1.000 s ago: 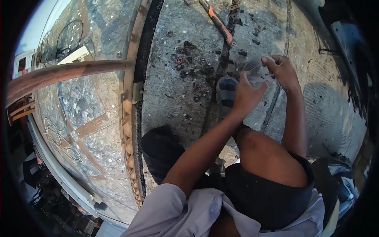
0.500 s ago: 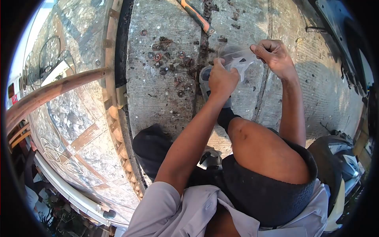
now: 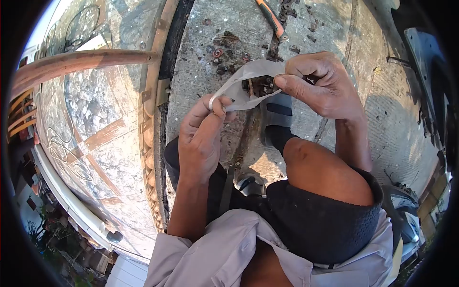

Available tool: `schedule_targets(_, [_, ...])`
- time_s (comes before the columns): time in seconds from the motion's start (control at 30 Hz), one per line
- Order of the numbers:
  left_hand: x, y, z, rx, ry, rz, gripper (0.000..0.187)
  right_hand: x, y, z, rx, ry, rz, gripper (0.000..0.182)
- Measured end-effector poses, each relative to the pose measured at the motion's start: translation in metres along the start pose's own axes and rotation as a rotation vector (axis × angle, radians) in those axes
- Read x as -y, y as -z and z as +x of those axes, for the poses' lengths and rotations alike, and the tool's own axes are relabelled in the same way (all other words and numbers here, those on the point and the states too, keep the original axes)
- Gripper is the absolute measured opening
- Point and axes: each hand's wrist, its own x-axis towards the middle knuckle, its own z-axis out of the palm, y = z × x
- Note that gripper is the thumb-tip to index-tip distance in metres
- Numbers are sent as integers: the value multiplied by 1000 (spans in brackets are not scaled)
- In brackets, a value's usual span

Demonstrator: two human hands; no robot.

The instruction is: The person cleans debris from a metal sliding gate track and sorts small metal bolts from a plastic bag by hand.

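Note:
A clear plastic bag is stretched between my hands, its mouth spread wide. My left hand pinches the near-left edge of the bag between thumb and fingers. On the other side, my right hand grips the opposite edge between thumb and bent fingers. Small dark and rusty pieces show through the bag's opening; whether they lie inside it or on the ground behind, I cannot tell. Beneath the bag is my sandalled foot on the concrete.
Rusty washers and small metal bits lie scattered over the concrete slab. An orange-and-black tool handle rests at the far edge. A wooden rail stands on the left, with a dark vehicle panel at the right.
My left hand has moved left and toward me, away from my right hand. The bag, bunched up before, is now pulled open between them. My view has shifted slightly.

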Motion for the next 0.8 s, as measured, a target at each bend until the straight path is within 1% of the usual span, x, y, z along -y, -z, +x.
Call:
schedule_targets(0.03, [-7, 4, -6, -79, -62, -13, 13, 2, -11, 7, 20, -54, 62, 25])
schedule_targets(0.13, [-3, 36, -18, 5, -56, -214, 10, -3, -41, 28, 150, -103, 103, 37])
schedule_targets(0.2, [5, 63, -14, -85, -24, -275, 9, -27, -67, 41, 220, -200, 100, 41])
schedule_targets(0.23, [12, 75, -11, -128, -6, -311, 9, -47, -84, 47, 250, -201, 4, 42])
schedule_targets(0.27, [24, 88, -8, -204, -9, -251, 9, -60, -97, 53, 280, -196, -98, 43])
schedule_targets(0.33, [42, 108, 0, -356, -15, -143, 11, -55, -105, 59, 371, -239, -131, 42])
schedule_targets(0.37, [39, 112, 1, -346, -41, -89, 12, -47, -106, 64, 415, -263, -152, 43])
schedule_targets(0.43, [36, 118, -8, -337, -74, 15, 14, -26, -90, 75, 509, -126, -344, 39])
schedule_targets(0.47, [37, 122, -10, -322, -85, 31, 15, -5, -81, 83, 551, -57, -439, 37])
schedule_targets(0.5, [39, 126, -10, -304, -100, 49, 16, 36, -76, 88, 570, -109, -526, 34])
schedule_targets(0.6, [43, 128, -15, -286, -134, 22, 16, 69, -88, 100, 749, 151, -586, 21])
schedule_targets(0.63, [45, 126, -17, -286, -143, -1, 16, 81, -99, 102, 811, 145, -595, 25])
schedule_targets(0.67, [49, 126, -19, -273, -142, -7, 16, 80, -113, 99, 684, 201, -632, 29])
schedule_targets(0.73, [56, 127, -18, -247, -149, -19, 17, 47, -147, 87, 427, 322, -696, 38])
schedule_targets(0.77, [61, 131, -16, -237, -148, 30, 20, 24, -161, 87, 414, 295, -787, 45])
schedule_targets(0.8, [67, 134, -15, -300, -113, 131, 21, 6, -173, 90, 401, 265, -877, 52])
